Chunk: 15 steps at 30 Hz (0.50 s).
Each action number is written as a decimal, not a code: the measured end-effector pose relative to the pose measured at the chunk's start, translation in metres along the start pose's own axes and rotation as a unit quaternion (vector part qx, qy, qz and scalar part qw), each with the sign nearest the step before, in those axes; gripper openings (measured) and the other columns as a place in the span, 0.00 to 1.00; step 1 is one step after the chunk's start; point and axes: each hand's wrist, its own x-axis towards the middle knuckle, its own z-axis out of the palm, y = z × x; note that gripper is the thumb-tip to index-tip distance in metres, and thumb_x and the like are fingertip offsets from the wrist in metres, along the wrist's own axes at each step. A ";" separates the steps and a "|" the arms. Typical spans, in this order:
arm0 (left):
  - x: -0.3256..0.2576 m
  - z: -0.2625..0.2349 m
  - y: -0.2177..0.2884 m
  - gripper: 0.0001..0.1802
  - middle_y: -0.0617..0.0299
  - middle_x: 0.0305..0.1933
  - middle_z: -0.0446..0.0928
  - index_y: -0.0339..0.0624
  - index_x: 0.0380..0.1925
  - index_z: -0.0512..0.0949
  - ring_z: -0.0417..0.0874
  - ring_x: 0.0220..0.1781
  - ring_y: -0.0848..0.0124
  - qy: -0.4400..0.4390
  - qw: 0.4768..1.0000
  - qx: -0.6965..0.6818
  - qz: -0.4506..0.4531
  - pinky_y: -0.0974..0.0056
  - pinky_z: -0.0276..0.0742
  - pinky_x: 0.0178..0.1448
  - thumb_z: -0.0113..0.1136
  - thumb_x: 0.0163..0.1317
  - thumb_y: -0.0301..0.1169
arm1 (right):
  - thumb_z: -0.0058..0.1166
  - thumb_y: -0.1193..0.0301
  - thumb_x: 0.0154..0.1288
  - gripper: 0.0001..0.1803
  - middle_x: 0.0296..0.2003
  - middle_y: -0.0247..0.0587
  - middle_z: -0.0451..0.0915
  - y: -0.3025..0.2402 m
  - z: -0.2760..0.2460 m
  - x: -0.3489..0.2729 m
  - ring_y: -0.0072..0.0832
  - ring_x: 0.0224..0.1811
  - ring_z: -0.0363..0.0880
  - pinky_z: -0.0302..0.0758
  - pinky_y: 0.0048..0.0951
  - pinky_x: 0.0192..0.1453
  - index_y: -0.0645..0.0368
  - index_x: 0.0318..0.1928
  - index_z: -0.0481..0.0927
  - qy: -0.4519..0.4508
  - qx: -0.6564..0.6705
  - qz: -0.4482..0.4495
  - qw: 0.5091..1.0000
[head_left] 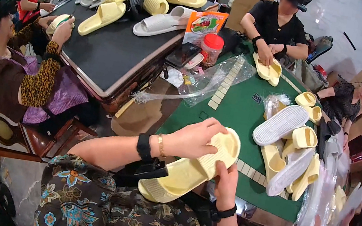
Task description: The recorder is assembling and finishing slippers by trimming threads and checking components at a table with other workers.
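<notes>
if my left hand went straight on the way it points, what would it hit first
The yellow slipper: your left hand touches it now. Beyond that, perhaps the grey slipper, though depth is hard to judge.

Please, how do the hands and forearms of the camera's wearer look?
The left hand has a black wristband and a gold-coloured bracelet; the right hand has a black band. The forearms are bare; the dark clothing shows blue and orange flowers.

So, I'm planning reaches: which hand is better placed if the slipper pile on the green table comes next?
Probably the right hand: it is nearer the slipper pile than the left hand, though both hold the yellow slipper.
</notes>
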 end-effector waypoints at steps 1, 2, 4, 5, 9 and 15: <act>-0.003 -0.004 -0.002 0.37 0.46 0.70 0.60 0.38 0.63 0.64 0.75 0.60 0.51 -0.057 0.998 -0.007 -0.019 0.54 0.74 0.60 0.67 0.55 0.36 | 0.59 0.71 0.65 0.27 0.54 0.44 0.77 -0.002 -0.001 -0.001 0.28 0.54 0.77 0.74 0.31 0.59 0.68 0.62 0.68 0.038 0.047 -0.013 0.998; -0.012 -0.003 -0.009 0.37 0.46 0.70 0.60 0.38 0.63 0.64 0.75 0.60 0.51 -0.055 0.998 -0.009 -0.022 0.54 0.74 0.60 0.67 0.55 0.36 | 0.49 0.70 0.72 0.25 0.59 0.42 0.75 0.010 -0.021 0.005 0.34 0.58 0.77 0.75 0.37 0.61 0.64 0.65 0.65 0.047 0.040 -0.044 0.997; -0.036 0.001 -0.027 0.40 0.46 0.68 0.62 0.39 0.66 0.63 0.76 0.60 0.53 0.003 0.989 0.135 0.066 0.58 0.76 0.58 0.69 0.56 0.39 | 0.48 0.66 0.73 0.25 0.59 0.42 0.75 0.007 -0.043 0.010 0.35 0.59 0.76 0.75 0.39 0.61 0.63 0.65 0.65 0.084 0.115 -0.043 0.989; -0.047 -0.004 -0.034 0.45 0.45 0.68 0.63 0.37 0.69 0.58 0.74 0.63 0.54 -0.027 0.990 0.133 0.025 0.58 0.76 0.60 0.70 0.57 0.42 | 0.47 0.61 0.74 0.26 0.60 0.41 0.75 0.008 -0.056 0.014 0.36 0.59 0.76 0.75 0.40 0.62 0.62 0.65 0.66 0.094 0.128 -0.059 0.986; -0.078 -0.017 -0.049 0.46 0.42 0.65 0.67 0.36 0.69 0.59 0.77 0.60 0.55 -0.055 0.983 -0.046 -0.169 0.57 0.75 0.61 0.69 0.57 0.47 | 0.47 0.59 0.74 0.25 0.59 0.39 0.75 -0.006 -0.075 0.016 0.34 0.59 0.76 0.75 0.41 0.60 0.56 0.66 0.67 0.160 0.122 -0.066 0.977; -0.099 0.005 -0.079 0.23 0.57 0.45 0.76 0.34 0.55 0.70 0.78 0.39 0.72 0.059 0.899 -0.307 -0.306 0.65 0.78 0.46 0.60 0.64 0.34 | 0.45 0.59 0.75 0.24 0.58 0.38 0.75 -0.001 -0.060 0.027 0.31 0.57 0.77 0.77 0.36 0.54 0.58 0.65 0.67 0.136 0.171 -0.062 0.974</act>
